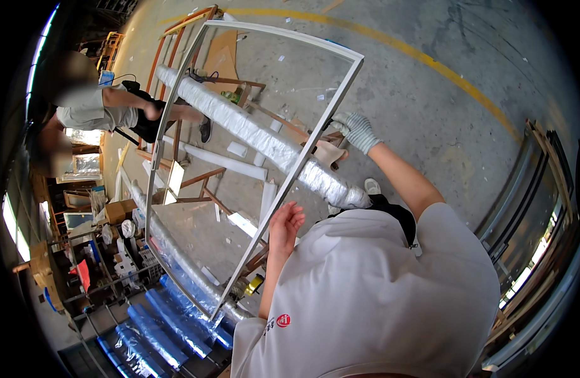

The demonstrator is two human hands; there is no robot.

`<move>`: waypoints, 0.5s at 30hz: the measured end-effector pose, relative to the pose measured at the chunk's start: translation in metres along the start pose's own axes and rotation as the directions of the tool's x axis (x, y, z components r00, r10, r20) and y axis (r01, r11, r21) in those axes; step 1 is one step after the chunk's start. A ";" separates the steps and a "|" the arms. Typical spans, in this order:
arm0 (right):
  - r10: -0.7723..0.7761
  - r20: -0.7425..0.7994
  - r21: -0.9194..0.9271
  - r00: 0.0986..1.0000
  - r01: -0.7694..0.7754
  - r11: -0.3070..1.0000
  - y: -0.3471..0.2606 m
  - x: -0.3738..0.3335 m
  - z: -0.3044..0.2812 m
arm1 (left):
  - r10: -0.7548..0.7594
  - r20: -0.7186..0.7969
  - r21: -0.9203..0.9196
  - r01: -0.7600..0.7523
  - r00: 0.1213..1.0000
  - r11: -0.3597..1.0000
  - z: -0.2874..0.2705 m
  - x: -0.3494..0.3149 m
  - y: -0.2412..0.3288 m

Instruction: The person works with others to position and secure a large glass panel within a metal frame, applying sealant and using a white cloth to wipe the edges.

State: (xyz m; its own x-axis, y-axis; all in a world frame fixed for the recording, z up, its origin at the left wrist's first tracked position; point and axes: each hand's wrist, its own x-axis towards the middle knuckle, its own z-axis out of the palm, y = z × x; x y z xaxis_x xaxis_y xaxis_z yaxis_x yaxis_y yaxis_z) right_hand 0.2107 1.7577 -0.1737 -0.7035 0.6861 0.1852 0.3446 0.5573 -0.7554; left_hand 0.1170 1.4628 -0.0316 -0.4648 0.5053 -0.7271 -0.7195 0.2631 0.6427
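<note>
A large, thin, pale metal frame (290,183) is tilted upright in front of me, its middle see-through. My right hand (358,132), in a striped grey-white glove, is closed at the frame's near side bar, below the upper right corner. Something small and dark shows by its fingertips, too small to name. Bare and palm up, my left hand (286,225) is beside the same bar lower down, fingers loosely curled and apart. I cannot tell whether it touches the bar. Beyond the frame, a long bundle in silvery plastic wrap (258,135) runs from my waist toward the far left.
A co-worker (101,110) is at the left, beyond the frame. Reddish-brown stands (205,183) and white foam strips (223,160) are under the bundle. Blue-wrapped lengths (154,324) lie on a rack at lower left. Long bars (523,189) lean at the right. A yellow line (422,57) crosses the concrete floor.
</note>
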 end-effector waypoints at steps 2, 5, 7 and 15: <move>-0.001 -0.008 0.018 1.000 0.001 1.000 0.003 0.001 0.003 | 0.005 -0.002 0.007 -0.005 1.000 1.000 0.004 0.000 0.002; -0.021 -0.034 0.009 0.999 0.021 1.000 0.004 0.001 0.005 | 0.014 0.018 0.000 -0.014 1.000 1.000 0.000 0.000 0.000; -0.023 -0.059 0.006 0.998 0.024 1.000 0.002 0.000 0.005 | 0.014 0.018 -0.003 -0.014 1.000 1.000 -0.003 0.000 -0.002; 0.356 0.200 0.000 0.913 -0.363 0.932 -0.021 -0.002 -0.015 | 0.029 0.020 -0.024 -0.029 0.999 0.999 -0.009 -0.005 -0.008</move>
State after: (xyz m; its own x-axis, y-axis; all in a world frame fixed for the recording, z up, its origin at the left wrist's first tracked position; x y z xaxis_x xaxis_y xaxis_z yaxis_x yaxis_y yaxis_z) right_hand 0.2143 1.7511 -0.1490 -0.6437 0.7314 -0.2254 0.5768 0.2701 -0.7709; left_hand 0.1203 1.4504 -0.0348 -0.4750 0.5291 -0.7031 -0.7181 0.2287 0.6573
